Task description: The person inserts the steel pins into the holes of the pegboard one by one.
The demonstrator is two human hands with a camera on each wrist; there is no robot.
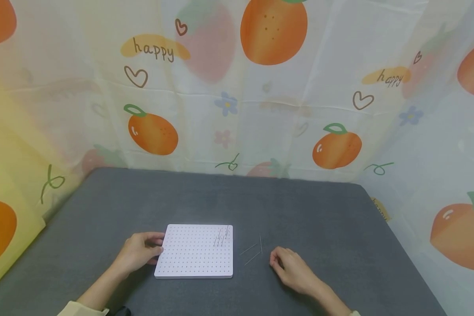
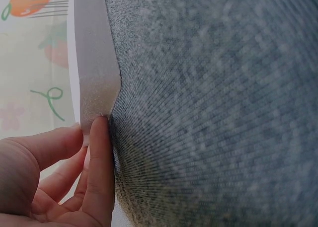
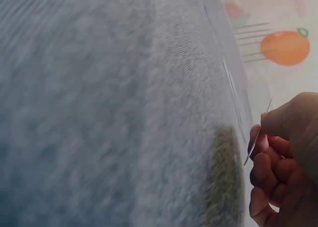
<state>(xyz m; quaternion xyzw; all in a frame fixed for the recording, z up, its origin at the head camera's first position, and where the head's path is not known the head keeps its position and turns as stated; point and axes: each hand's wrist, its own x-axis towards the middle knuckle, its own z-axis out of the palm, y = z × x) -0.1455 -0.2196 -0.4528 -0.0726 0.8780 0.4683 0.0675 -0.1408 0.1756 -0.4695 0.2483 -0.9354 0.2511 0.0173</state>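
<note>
A white board with a grid of small holes [image 1: 193, 259] lies on the table. Several thin needles [image 1: 222, 238] stand upright in its far right part. At its left edge, my left hand [image 1: 136, 252] holds the board between thumb and fingers; the left wrist view shows the fingertips [image 2: 101, 125] against the board's side wall [image 2: 97, 53]. My right hand [image 1: 294, 270] is to the right of the board, near the tabletop, and pinches a needle [image 3: 252, 148] between thumb and forefinger. Between board and right hand lie three loose needles [image 1: 261, 243].
The dark grey cloth-covered table [image 1: 308, 210] reaches back to a hanging curtain [image 1: 268, 96] printed with fruit and the word happy. More curtain hangs at both sides. A small black object [image 1: 123, 311] shows at the bottom edge near the left sleeve [image 1: 80, 309].
</note>
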